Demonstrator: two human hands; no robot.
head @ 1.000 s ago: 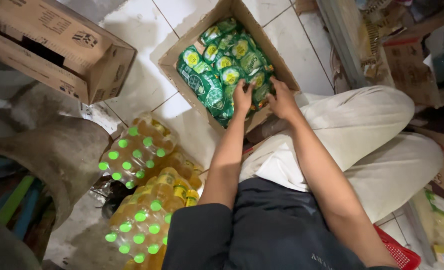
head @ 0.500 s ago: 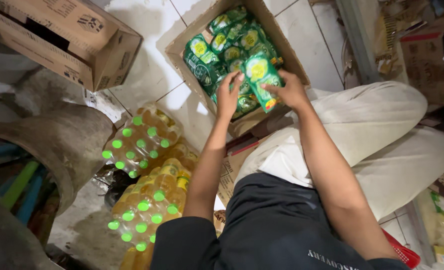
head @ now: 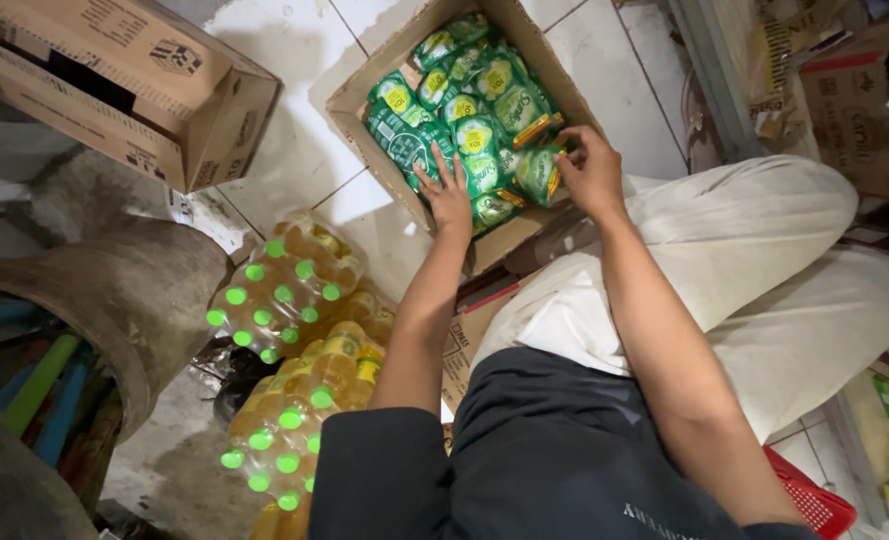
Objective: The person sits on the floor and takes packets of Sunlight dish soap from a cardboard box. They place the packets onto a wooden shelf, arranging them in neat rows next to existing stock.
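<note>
Head view: open brown cardboard box (head: 360, 128) on white tiled floor (head: 295, 150), packed with glossy green sachets (head: 435, 125), long axis running away up-left from bent knees. Left hand (head: 448, 195) flat, fingers spread, pressing sachets at near edge. Right hand (head: 590, 170) curled, pinching green sachet with orange edge (head: 543, 172), slightly nearer.

Both your arms reach forward and down, bare from the short sleeves on. Your left hand (head: 448, 196) lies flat, palm down, fingers spread and pointing away from you. Your right hand (head: 587, 168) is curled, fingers bent inward in a pinch, wrist slightly cocked.
</note>
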